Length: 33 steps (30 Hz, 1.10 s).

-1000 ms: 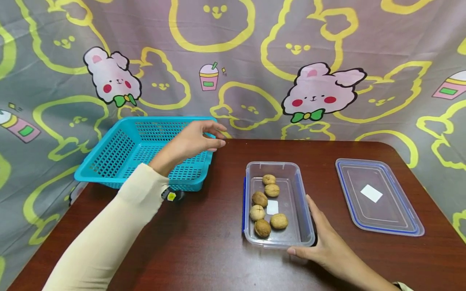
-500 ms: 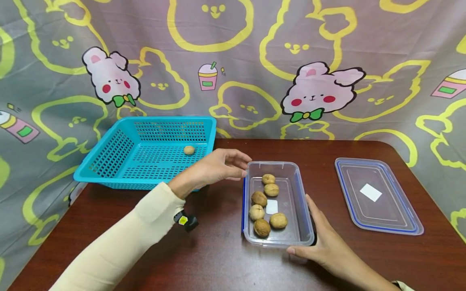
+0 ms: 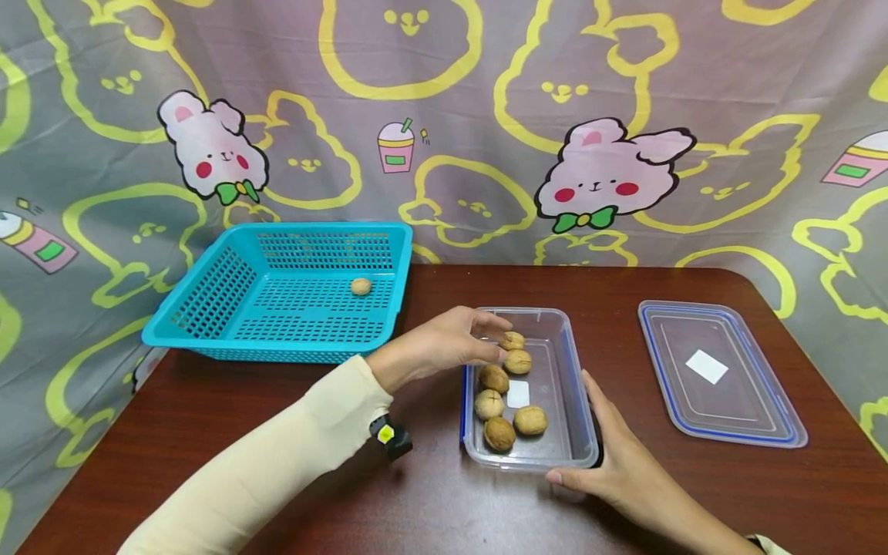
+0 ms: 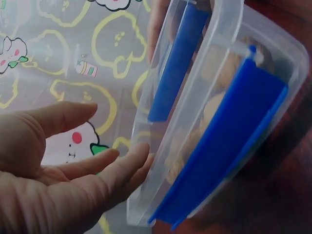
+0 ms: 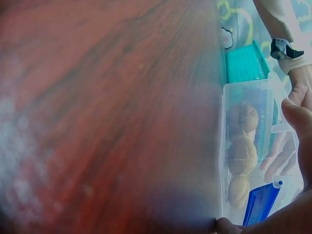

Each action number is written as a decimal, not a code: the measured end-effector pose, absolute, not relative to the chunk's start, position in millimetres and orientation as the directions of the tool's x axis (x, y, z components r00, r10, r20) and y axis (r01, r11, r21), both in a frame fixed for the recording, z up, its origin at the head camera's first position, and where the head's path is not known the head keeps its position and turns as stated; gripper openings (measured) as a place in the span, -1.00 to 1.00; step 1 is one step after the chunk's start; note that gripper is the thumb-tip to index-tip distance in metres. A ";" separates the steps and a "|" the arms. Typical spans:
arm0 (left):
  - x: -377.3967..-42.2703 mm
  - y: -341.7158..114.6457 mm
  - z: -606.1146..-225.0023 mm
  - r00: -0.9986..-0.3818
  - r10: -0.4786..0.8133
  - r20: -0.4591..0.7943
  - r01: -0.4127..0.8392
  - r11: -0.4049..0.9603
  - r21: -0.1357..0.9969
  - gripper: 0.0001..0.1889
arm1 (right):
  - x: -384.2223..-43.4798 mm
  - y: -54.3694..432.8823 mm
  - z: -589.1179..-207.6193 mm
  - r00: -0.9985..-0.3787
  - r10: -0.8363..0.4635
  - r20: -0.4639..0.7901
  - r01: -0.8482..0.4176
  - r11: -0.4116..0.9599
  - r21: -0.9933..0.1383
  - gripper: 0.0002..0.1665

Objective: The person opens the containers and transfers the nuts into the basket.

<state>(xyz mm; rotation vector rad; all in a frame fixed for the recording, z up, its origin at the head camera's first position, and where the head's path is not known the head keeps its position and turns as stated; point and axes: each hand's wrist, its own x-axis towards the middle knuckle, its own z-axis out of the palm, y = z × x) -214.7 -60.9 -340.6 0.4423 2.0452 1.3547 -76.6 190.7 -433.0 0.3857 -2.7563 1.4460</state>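
A clear plastic food container (image 3: 555,455) with blue side clips stands on the table, several walnuts (image 3: 530,421) lying in it. My left hand (image 3: 451,339) reaches over its left rim, thumb and fingers parted just above the two far walnuts and holding nothing. In the left wrist view the same hand (image 4: 73,165) has its fingers spread beside the container wall. My right hand (image 3: 624,455) grips the container's near right corner, thumb at the front and fingers along the right side. One walnut (image 3: 361,287) sits in the turquoise plastic basket (image 3: 270,353) at the left.
The container's clear lid (image 3: 721,378), with a blue seal and a white label, lies flat on the right of the brown table (image 3: 430,501). A patterned cloth (image 3: 472,92) hangs close behind the table. A black wrist strap (image 3: 391,437) sits on the left sleeve.
My left hand has moved right and toward me, from over the basket to over the container. The walnut in the basket has come into view. The right hand stays on the container.
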 end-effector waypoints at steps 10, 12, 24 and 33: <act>-214.4 -41.7 -349.4 -0.751 0.559 -0.351 -0.110 0.419 0.901 -0.43 | -76.4 190.5 -433.7 -0.967 -0.221 0.127 -0.229 0.530 -0.817 0.63; -214.9 -39.3 -351.1 -0.756 0.553 -0.351 -0.099 0.433 0.896 -0.45 | -76.6 190.6 -433.9 -0.966 -0.223 0.131 -0.232 0.525 -0.819 0.63; -215.8 -26.4 -356.6 -0.786 0.530 -0.318 0.035 0.552 0.833 -0.51 | -77.0 190.2 -434.1 -0.962 -0.230 0.149 -0.250 0.511 -0.823 0.62; -210.9 -16.7 -360.5 -0.783 0.540 -0.308 0.087 0.586 0.806 -0.54 | -77.7 191.5 -435.9 -0.962 -0.235 0.143 -0.247 0.511 -0.823 0.62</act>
